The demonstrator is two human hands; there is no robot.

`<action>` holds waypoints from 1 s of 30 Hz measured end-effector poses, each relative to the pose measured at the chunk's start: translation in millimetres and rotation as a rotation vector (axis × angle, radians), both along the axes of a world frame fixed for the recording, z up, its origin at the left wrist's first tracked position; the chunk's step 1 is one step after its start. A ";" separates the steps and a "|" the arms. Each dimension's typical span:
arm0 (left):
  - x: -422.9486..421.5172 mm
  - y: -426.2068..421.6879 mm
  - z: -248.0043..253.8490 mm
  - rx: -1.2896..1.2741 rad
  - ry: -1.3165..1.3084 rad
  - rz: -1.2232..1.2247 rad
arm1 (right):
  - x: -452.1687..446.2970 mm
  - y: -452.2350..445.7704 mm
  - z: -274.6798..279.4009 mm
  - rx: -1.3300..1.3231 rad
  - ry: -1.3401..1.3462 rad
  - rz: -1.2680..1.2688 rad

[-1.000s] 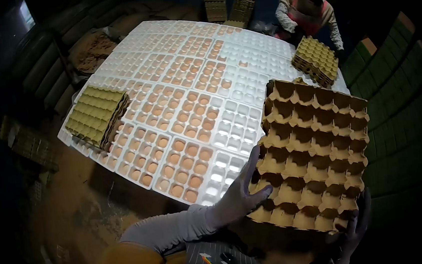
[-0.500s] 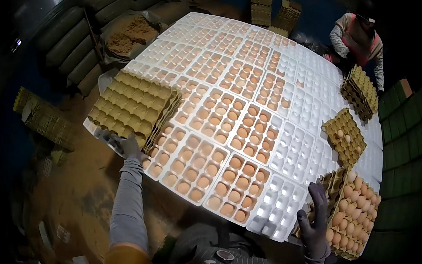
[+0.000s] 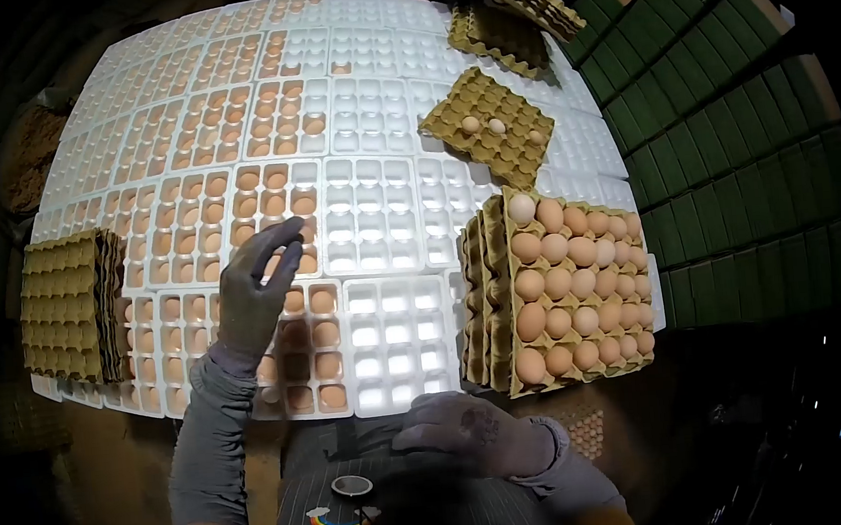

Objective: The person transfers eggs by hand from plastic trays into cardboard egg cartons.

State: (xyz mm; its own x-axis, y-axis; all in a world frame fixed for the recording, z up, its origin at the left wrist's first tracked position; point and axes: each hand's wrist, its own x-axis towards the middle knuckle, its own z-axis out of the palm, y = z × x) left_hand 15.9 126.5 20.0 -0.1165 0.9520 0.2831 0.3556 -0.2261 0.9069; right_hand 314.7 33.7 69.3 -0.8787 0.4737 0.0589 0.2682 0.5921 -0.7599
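My left hand (image 3: pixel 255 292), in a grey glove, hovers over white plastic trays whose cells hold brown eggs (image 3: pixel 323 301). Its thumb and fingers are apart, with nothing between them. Near the table's front edge, before the striped apron (image 3: pixel 412 508), my right hand (image 3: pixel 466 436) is also gloved, its fingers stretched toward the left and nothing seen in them. An empty white tray (image 3: pixel 393 295) lies just beyond it. To the right stands a stack of cardboard egg trays (image 3: pixel 484 302), its top one full of eggs (image 3: pixel 582 283).
A stack of empty cardboard trays (image 3: pixel 69 308) sits at the table's left end. Another cardboard tray (image 3: pixel 495 146) with a few eggs lies at the right, with more cardboard trays (image 3: pixel 496 41) behind it. Green stacked boxes (image 3: pixel 732 165) line the right side.
The view has swung to the right. My left hand has left the cardboard stack and is now over the egg-filled trays. My right hand has dropped from beside the full egg tray to my front.
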 end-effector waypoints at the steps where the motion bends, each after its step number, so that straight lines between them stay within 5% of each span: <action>1: 41.0 15.7 9.1 0.115 0.128 -0.075 | 17.3 6.1 10.4 0.011 -0.014 -0.022; 3: 110.2 47.2 26.5 0.120 0.223 -0.247 | 52.0 21.4 31.9 -0.061 0.117 -0.102; 6: 188.7 90.7 30.2 0.210 0.368 -0.341 | 113.1 61.0 68.8 0.182 0.022 -0.328; 11: 233.7 121.2 27.5 0.203 0.673 -0.453 | 178.5 155.8 55.8 0.404 -0.009 -0.555; 13: 232.7 114.4 44.0 0.064 0.453 -0.489 | 173.4 191.8 47.1 0.322 -0.112 -0.578; 16: 224.6 98.4 52.9 -0.257 -0.514 -0.339 | 170.8 227.6 8.8 0.647 -0.168 -0.429; 17: 211.1 97.2 52.2 -0.376 -0.772 -0.323 | 171.2 232.3 7.5 0.598 -0.145 -0.389; 18: 202.2 96.8 50.9 -0.486 -0.558 -0.369 | 170.4 233.1 10.0 0.549 -0.126 -0.347; 21: 227.5 76.1 73.1 -0.244 0.391 -0.469 | 165.5 224.8 28.9 0.269 -0.130 -0.423; 23: 238.1 69.8 55.7 -0.186 0.670 -0.408 | 168.0 227.5 31.3 0.050 0.117 -0.566; 26: 232.6 73.4 58.2 -0.177 0.674 -0.431 | 178.1 242.0 50.5 -0.710 0.334 -0.759; 27: 227.2 75.8 58.9 -0.282 0.448 -0.456 | 173.7 241.3 54.9 -1.010 0.540 -0.876; 29: 216.2 80.2 79.3 -0.682 -0.111 -0.472 | 189.3 246.4 48.8 -1.075 0.419 -0.703; 30: 210.4 77.0 82.6 -0.700 -0.322 -0.497 | 181.7 246.6 64.1 -0.877 0.136 -0.617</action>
